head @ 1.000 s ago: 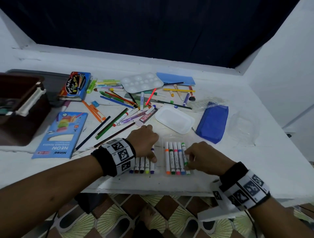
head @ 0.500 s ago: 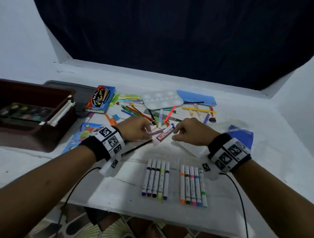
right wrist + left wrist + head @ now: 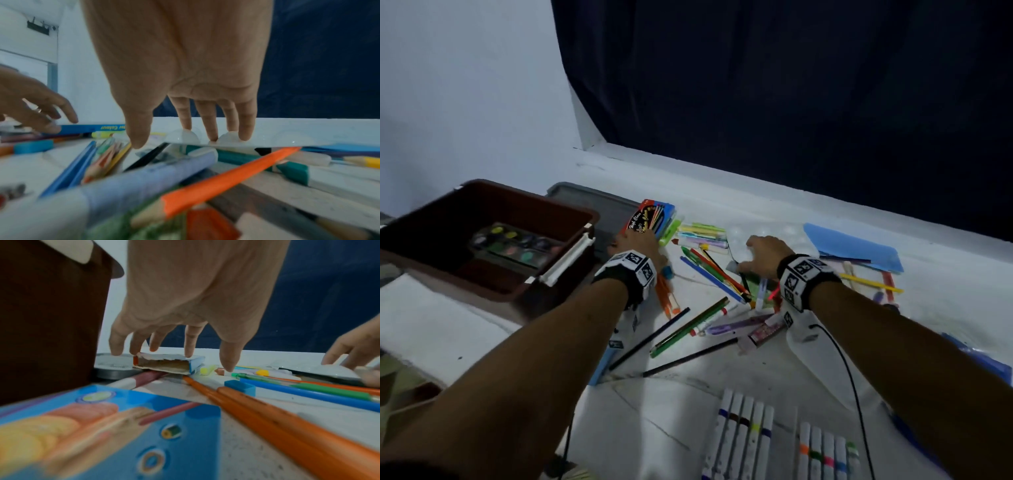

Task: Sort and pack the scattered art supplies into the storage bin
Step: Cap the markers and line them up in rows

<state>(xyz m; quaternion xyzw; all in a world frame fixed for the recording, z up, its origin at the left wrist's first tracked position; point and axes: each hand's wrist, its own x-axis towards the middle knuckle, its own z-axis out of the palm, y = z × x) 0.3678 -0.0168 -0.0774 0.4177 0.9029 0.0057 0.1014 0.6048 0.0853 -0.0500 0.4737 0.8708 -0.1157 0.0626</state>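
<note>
A: Surface: a white table (image 3: 774, 219) against a pale wall and a dark curtain; status of packing?

B: Early stage; the brown storage bin (image 3: 493, 219), just left of the left hand (image 3: 642, 245), holds only a paint palette set (image 3: 515, 246), as far as the head view shows; two rows of markers (image 3: 748, 442) lie sorted near the table edge, well behind both wrists, not yet packed.

A: Hand states?

B: Left fingers (image 3: 189, 344) spread, tips resting on the torn pencil box (image 3: 168, 362), nothing gripped; right hand (image 3: 765, 251) open, fingertips (image 3: 244, 126) pressing the white mixing tray (image 3: 267, 138), thumb hanging just above the loose pencils and pens (image 3: 714, 274).

A: Remaining?

B: Most items; the scattered pile under and between the fingers, both boxes, the blue folder (image 3: 852, 248) beyond the right hand.
</note>
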